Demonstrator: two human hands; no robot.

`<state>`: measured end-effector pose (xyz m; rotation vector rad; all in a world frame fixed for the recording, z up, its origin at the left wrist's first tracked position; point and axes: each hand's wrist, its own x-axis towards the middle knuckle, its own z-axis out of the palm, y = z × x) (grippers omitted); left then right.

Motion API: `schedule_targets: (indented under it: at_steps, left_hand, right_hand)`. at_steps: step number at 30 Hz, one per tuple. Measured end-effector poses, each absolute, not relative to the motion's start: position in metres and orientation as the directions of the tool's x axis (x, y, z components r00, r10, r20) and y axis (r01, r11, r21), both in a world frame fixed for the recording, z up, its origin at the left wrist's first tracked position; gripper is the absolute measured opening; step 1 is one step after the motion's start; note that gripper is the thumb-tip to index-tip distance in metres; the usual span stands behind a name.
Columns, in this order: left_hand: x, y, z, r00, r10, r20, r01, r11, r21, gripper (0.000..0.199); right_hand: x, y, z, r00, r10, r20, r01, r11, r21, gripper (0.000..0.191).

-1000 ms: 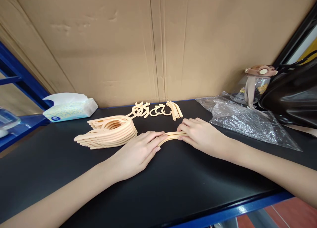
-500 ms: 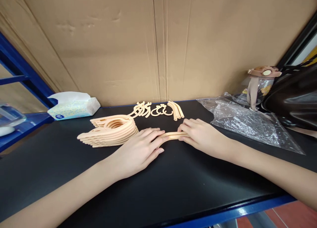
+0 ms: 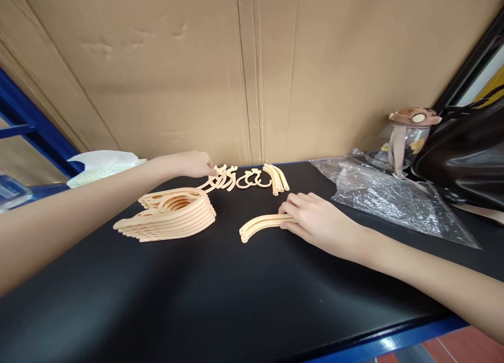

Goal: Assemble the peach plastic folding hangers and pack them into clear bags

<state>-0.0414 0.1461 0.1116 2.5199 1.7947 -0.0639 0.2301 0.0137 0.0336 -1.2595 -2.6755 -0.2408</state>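
Note:
My right hand grips the right end of a pair of curved beige hanger arms, which lie side by side just above the black tabletop or on it. Their left ends stick out free. My left hand is at the back, its fingers curled together at the left end of a row of beige hanger hooks; a hook end shows at the fingertips. Beneath my left forearm sits a neat stack of beige folding hangers. Several more curved hanger arms lie to the right of the hooks.
A tissue pack stands at the back left, partly behind my forearm. On the right are a crumpled clear plastic bag, a drinking bottle and a dark bag. Cardboard walls off the back; a blue edge borders the front.
My left hand has let go of the curved hanger arms and moved back and left to the hooks. My right hand still holds the arms, and their left ends now show.

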Motion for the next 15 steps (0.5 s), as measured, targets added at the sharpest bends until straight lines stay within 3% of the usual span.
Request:
schedule_targets:
  at_steps: [4,9,15]
  left_hand:
    - [-0.036,0.174,0.099,0.078,0.948,-0.308,0.994,-0.051,0.094,0.058]
    - [-0.025,0.183,0.096,-0.058,0.913,-0.403,0.97,0.147,0.195,0.07]
    - [-0.015,0.195,0.098,-0.107,0.894,-0.435,0.93,0.245,0.275,0.044]
  right_hand:
    - [0.232,0.016,0.033,-0.632,0.738,0.239,0.77,0.632,0.084,0.014]
    - [0.232,0.018,0.031,-0.626,0.75,0.214,0.777,0.623,0.093,0.016]
    - [0.232,0.019,0.034,-0.617,0.763,0.19,0.785,0.612,0.092,0.017]
